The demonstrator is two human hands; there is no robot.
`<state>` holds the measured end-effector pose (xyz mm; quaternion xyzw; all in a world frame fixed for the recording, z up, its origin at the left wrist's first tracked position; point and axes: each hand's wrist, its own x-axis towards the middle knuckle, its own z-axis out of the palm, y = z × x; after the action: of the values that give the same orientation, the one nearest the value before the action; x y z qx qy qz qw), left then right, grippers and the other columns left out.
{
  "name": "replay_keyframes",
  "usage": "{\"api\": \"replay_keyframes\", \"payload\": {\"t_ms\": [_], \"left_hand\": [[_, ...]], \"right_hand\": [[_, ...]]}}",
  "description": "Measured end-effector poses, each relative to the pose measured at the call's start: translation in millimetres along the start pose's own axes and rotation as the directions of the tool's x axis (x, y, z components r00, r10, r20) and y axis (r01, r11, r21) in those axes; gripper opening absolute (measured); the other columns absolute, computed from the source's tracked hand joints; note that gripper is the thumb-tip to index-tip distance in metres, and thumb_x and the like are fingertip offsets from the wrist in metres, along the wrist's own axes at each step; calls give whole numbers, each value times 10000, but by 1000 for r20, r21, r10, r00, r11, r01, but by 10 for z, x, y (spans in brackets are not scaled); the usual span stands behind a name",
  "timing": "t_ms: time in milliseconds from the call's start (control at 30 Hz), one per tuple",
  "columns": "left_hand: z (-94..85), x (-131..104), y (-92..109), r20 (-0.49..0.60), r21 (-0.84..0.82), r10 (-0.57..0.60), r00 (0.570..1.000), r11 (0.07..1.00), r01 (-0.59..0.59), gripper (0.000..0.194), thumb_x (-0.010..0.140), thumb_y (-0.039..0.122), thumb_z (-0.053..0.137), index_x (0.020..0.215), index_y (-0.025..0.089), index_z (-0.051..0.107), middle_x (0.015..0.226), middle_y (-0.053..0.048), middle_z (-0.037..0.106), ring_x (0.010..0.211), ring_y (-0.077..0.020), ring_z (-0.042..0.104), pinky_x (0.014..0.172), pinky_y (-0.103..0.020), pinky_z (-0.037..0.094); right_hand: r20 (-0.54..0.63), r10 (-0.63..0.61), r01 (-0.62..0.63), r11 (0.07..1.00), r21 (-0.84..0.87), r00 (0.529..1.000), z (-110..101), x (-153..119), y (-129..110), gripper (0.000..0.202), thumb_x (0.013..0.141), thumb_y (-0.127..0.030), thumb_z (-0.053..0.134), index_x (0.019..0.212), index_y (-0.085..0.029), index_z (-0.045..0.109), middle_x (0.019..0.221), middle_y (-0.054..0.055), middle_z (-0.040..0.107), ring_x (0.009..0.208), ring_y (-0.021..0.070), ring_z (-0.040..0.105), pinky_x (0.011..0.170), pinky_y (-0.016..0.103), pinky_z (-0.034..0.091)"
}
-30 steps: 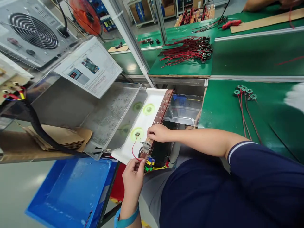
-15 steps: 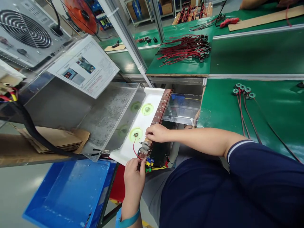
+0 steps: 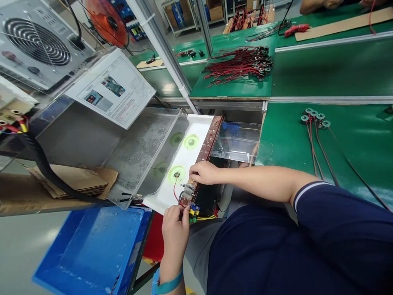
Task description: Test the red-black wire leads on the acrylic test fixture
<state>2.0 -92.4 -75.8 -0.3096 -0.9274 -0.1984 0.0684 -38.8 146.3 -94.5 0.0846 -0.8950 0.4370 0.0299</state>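
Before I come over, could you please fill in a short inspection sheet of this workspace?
Surface: white panel with two green rings, beside a brown strip.
Job's things: small round part inside the nearer ring; red wire running from it.
Clutter: flat cardboard stacked at left; round wired parts on the green tabletop.
Hands: left hand pinches the red wire; right hand rests at the brown strip.
Cables: ribbed black cable at left; yellow wires by the coloured terminals.
Surroundings: blue bin at lower left, orange fan and another person's hand beyond.
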Motion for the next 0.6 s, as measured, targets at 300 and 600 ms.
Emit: {"api": "replay_keyframes", "payload": {"t_ms": [300,600], "left_hand": [[-7,16,31,-29,12,68,997,998,-68,252,916,286,583,712,145,540,711,3,546,729,-101,478,711,-225,357],[-26,14,39,-49,64,150,987,987,-146,194,898,231,606,739,148,532,711,9,534,727,-100,458,706,-228,357]], "right_hand": [[12,13,-13,1000,12,1000,-27,-13,-34,160,867,-161,586,925,-122,729,924,79,721,860,173,633,744,250,390],[10,14,-14,1000,-3,1000,-14,-7,-24,167,869,-168,587,937,-133,736,933,71,720,860,166,629,739,245,391]]}}
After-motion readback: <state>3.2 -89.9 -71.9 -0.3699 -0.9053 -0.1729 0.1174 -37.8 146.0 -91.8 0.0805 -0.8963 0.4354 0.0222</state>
